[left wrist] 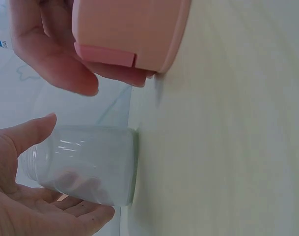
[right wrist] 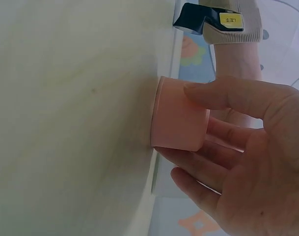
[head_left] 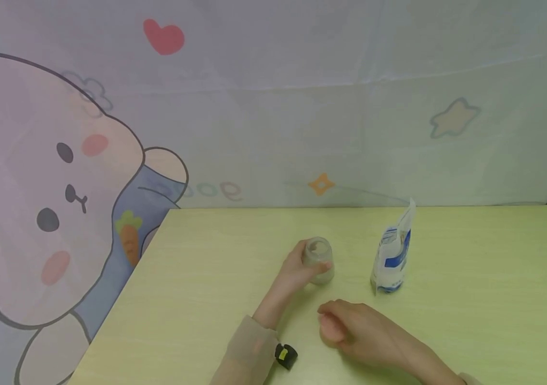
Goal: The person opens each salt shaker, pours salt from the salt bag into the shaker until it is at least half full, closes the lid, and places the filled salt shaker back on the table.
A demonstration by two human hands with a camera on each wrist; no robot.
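Note:
A clear glass jar (head_left: 318,262) with an open mouth stands upright on the table. My left hand (head_left: 301,266) holds it from the left side, thumb and fingers around the body. In the left wrist view the jar (left wrist: 88,164) shows its smooth side and threaded neck, with the fingers partly seen through the glass. Nearer the front, my right hand (head_left: 371,331) grips a small pink cylindrical container (right wrist: 181,114) between thumb and fingers. A darker pink tab shows at the container's edge in the left wrist view. Its base is close against the tabletop.
A white and blue plastic packet (head_left: 391,262) stands upright to the right of the jar. The pale wooden table (head_left: 485,278) ends at a hanging cloth (head_left: 273,133) printed with cartoon figures. A black strap device (head_left: 285,356) sits at the left sleeve.

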